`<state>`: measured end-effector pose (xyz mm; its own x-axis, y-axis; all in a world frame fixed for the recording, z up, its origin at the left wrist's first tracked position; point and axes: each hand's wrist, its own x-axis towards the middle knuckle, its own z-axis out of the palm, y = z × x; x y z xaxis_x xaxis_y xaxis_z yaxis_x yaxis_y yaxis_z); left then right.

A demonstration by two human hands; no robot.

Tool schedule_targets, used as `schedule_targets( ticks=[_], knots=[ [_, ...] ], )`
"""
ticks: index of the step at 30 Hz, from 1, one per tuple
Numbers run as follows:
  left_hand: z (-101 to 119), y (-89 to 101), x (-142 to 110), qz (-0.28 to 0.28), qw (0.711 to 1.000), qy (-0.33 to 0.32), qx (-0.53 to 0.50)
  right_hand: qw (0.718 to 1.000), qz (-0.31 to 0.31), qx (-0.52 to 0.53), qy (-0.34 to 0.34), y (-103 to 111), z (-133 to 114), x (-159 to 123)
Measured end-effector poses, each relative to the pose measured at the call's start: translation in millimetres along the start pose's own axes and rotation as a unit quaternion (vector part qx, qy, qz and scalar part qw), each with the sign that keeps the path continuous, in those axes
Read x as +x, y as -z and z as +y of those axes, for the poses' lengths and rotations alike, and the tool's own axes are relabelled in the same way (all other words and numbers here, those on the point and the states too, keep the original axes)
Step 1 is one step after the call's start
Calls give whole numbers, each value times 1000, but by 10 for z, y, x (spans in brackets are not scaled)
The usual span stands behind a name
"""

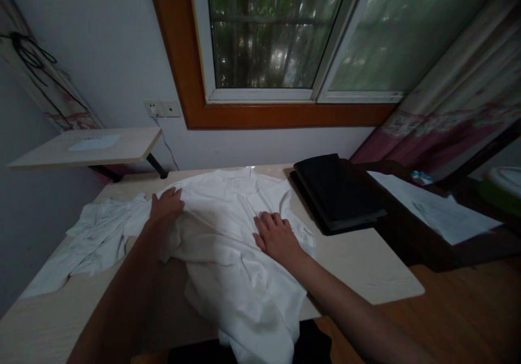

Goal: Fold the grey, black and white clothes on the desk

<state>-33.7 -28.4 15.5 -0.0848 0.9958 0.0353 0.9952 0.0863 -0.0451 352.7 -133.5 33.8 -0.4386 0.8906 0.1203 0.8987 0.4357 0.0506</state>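
A white shirt [228,228] lies spread and wrinkled on the pale wooden table [366,266], its collar end toward the window and its lower part hanging over the front edge. On the shirt's left shoulder area rests my left hand [167,205], fingers stretched over the cloth. My right hand [279,237] presses on the right side of the shirt, fingers apart and slightly bent. Neither hand visibly grips the fabric. Left of the shirt, a second crumpled white garment [103,231] lies on the table, close to my left forearm.
A black folder [340,190] lies right of the shirt. A small raised shelf [134,141] with a paper on it stands at the back left. Papers [431,206] lie on a dark surface at the right. A window [277,33] and wall outlets [160,109] are behind.
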Motion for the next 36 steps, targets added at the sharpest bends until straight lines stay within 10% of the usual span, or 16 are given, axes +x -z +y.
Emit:
schedule_targets(
  ticks=[8,17,25,36],
  knots=[
    [419,-16,-151,61,996,-58,-7,995,-38,72,55,205,-119,43],
    [997,-168,-208,110,985,-106,-79,992,44,95,-64,-77,520,1031],
    [963,-263,-122,133,984,-97,-68,991,101,61,-67,-663,970,1273],
    [786,-271,92,54,992,-80,-78,993,63,82,-53,-729,1345,1350]
  ],
)
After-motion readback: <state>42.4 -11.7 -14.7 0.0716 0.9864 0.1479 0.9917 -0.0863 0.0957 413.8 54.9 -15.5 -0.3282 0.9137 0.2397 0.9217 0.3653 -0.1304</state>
